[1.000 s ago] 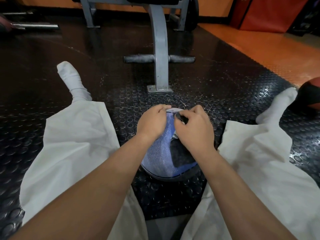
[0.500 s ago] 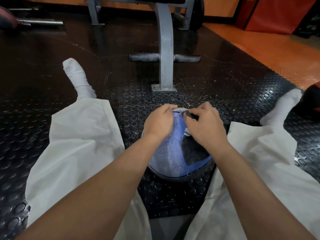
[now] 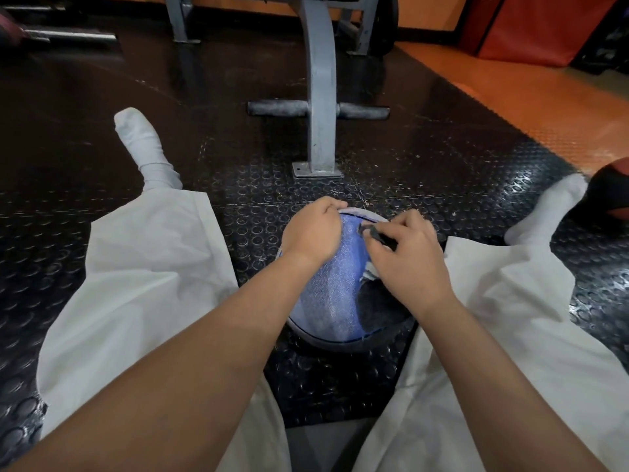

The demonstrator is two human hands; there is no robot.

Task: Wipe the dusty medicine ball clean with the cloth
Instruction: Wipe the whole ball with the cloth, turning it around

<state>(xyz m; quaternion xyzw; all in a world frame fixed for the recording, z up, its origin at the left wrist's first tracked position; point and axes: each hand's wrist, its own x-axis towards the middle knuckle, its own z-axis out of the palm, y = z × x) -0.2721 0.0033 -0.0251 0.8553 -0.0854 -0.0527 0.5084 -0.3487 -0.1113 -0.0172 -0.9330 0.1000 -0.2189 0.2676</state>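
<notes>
The medicine ball (image 3: pixel 326 343) lies on the floor between my spread legs, its grey rim and a dark panel (image 3: pixel 377 310) showing. A blue cloth (image 3: pixel 328 291) is draped over most of its top. My left hand (image 3: pixel 313 233) curls its fingers over the cloth's far edge at the ball's upper left. My right hand (image 3: pixel 408 260) sits on the ball's upper right and pinches a small dark strip (image 3: pixel 376 235) between thumb and fingers; what the strip is stays unclear.
A grey bench frame (image 3: pixel 320 97) stands just beyond the ball, its foot plate (image 3: pixel 317 172) bolted to the studded black mat. A red and black ball (image 3: pixel 612 189) lies by my right foot. A barbell (image 3: pixel 68 37) lies far left. Orange floor lies to the right.
My hands have drawn slightly apart on top of the ball, so more blue cloth shows between them. Both keep their hold. The ball stays where it was.
</notes>
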